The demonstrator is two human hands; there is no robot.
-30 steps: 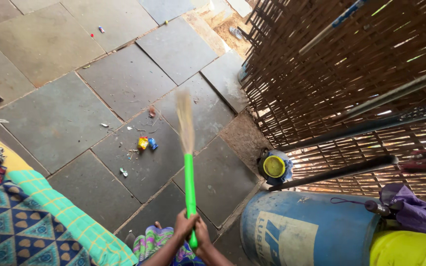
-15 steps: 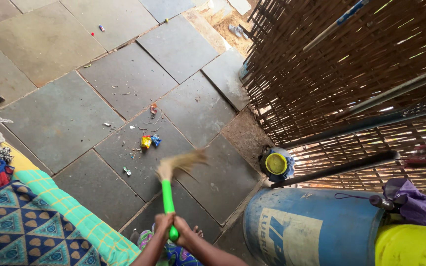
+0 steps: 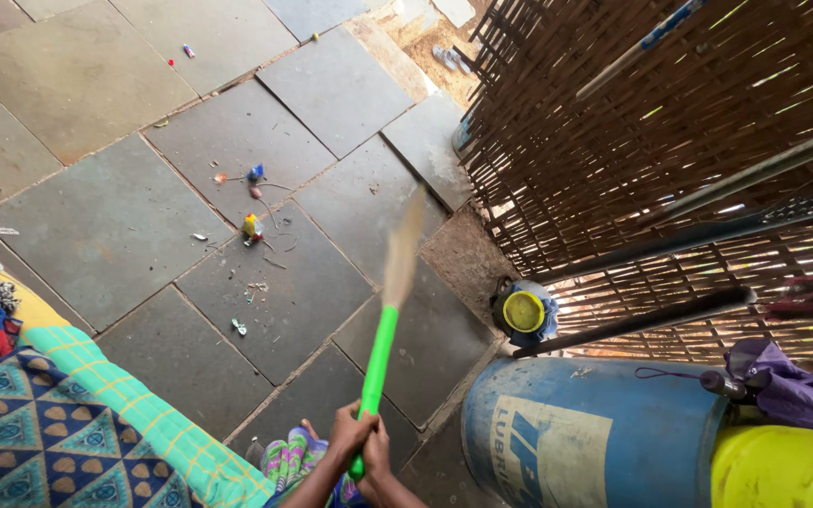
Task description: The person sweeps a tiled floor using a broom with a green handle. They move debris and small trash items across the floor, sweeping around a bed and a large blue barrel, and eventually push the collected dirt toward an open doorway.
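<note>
Since the earlier frame the scraps of litter (image 3: pixel 252 226) have scattered farther out across the stone floor (image 3: pixel 115 226), the blue and yellow wrappers now lying apart, and the broom (image 3: pixel 390 301) has swung from a low sweep to point up and away, its bristles blurred.

At far left a patterned cloth (image 3: pixel 68 423) in blue, yellow and green covers the lower corner. Just right of it, both hands clasp the bottom of the broom's green handle: the left hand (image 3: pixel 348 435) and the right hand (image 3: pixel 375 456) are clenched one against the other, likely stacked so for a firm two-handed swing. Beyond the bristles a small container with a round yellow lid (image 3: pixel 523 311) sits at the foot of the woven fence (image 3: pixel 632 122). At lower right stands a blue drum (image 3: pixel 585 433) bearing a pale rectangular label with lettering, beside a yellow drum (image 3: pixel 783 470) and a purple umbrella (image 3: pixel 792 390).
</note>
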